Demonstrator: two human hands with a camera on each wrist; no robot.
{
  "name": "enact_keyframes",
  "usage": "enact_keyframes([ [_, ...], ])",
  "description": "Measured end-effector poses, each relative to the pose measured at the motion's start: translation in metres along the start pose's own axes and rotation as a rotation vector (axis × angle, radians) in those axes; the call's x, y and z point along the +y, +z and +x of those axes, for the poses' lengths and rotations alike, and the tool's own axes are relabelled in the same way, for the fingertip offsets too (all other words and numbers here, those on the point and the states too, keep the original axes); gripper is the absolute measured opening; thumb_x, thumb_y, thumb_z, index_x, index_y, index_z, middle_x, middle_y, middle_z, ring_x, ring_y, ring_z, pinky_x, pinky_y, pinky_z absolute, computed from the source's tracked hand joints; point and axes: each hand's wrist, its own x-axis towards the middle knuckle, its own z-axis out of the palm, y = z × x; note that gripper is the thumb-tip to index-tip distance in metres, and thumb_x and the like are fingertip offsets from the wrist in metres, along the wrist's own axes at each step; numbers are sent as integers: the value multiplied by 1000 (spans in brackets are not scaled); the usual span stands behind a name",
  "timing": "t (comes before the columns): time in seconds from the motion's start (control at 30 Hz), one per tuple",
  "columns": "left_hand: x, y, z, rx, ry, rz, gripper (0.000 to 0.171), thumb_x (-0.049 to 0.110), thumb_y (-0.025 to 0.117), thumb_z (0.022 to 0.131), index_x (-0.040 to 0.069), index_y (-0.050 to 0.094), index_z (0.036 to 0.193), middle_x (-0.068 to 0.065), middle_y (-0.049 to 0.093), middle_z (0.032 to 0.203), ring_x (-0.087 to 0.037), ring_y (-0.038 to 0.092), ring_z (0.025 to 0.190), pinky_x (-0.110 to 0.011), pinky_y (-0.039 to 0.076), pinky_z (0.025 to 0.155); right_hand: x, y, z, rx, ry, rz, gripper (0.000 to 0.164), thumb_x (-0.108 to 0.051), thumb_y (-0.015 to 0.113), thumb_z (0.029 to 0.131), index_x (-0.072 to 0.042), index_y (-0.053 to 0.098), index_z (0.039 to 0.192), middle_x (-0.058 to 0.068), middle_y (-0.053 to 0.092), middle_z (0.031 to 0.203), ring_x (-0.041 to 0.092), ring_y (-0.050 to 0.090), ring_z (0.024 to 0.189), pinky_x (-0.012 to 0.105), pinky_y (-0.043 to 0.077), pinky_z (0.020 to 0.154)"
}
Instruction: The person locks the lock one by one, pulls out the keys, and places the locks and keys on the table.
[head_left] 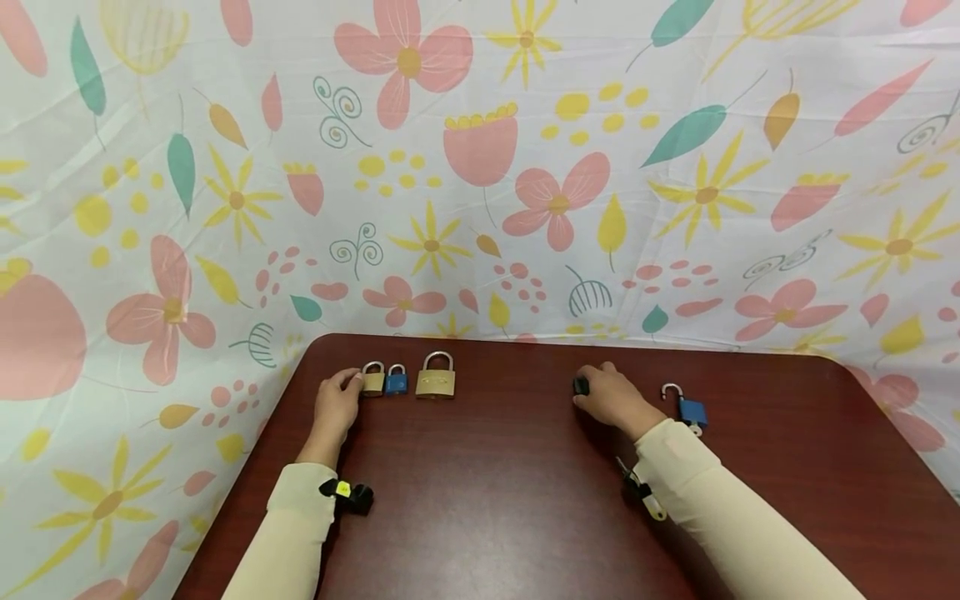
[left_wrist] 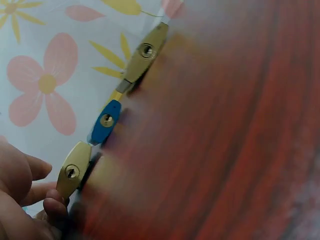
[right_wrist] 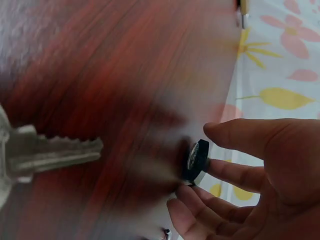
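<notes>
At the left of the table my left hand [head_left: 335, 410] holds the left edge of a small brass padlock [head_left: 372, 383] with its fingertips. The left wrist view shows fingers on both sides of that padlock's end [left_wrist: 73, 170], with another finger raised apart. Beside it stand a small blue padlock [head_left: 396, 382] and a large brass padlock [head_left: 435, 382], shackles up and locked. My right hand [head_left: 613, 402] grips a black padlock [head_left: 581, 386]. In the right wrist view its fingers curve around the black body [right_wrist: 196, 161], with one finger behind it. The shackle is hidden.
Right of my right hand lies a blue padlock [head_left: 692, 412] with its shackle open and a key [head_left: 696, 430] in it. A silver key [right_wrist: 50, 152] shows close to the right wrist camera. The table [head_left: 480, 500] meets a flowered cloth [head_left: 480, 208] behind.
</notes>
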Motion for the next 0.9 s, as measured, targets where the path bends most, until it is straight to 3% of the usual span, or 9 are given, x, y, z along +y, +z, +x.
enact_keyframes([
  [0.27, -3, -1, -1, 14, -2, -98, 44, 32, 42, 109, 6, 52, 144, -22, 40, 152, -39, 40, 138, -55, 36, 114, 3, 3, 8, 16, 23, -1, 38, -19, 69, 95, 0, 58, 125, 28, 51, 114, 36, 62, 88, 48, 53, 79],
  [0.4, -4, 0, -1, 72, 6, -152, 42, 30, 41, 109, 5, 53, 141, -21, 49, 137, -34, 48, 120, -46, 42, 100, 4, 2, 9, 24, 4, 18, 29, -16, 68, 94, 0, 60, 117, 24, 53, 108, 32, 59, 87, 46, 51, 79],
  [0.57, -2, 3, -3, 166, 54, -189, 39, 27, 43, 109, 4, 54, 138, -17, 46, 133, -30, 47, 112, -39, 40, 91, 5, -1, 7, 13, -31, 107, 20, -14, 67, 94, -1, 61, 108, 17, 58, 101, 27, 55, 86, 40, 47, 76],
  [0.73, 20, 7, -14, 202, 128, -272, 32, 21, 46, 107, 6, 57, 133, -15, 50, 124, -22, 46, 96, -31, 40, 78, 6, -6, 5, -16, -44, 269, 20, -12, 65, 96, -1, 61, 112, 14, 64, 91, 21, 59, 76, 33, 47, 67],
  [0.9, 50, 17, -34, 127, 223, -350, 27, 16, 48, 106, 10, 60, 130, -16, 57, 115, -18, 49, 81, -24, 40, 65, 6, -12, 1, -28, -20, 454, 32, -15, 61, 99, 0, 57, 128, 19, 64, 108, 23, 61, 82, 35, 50, 70],
])
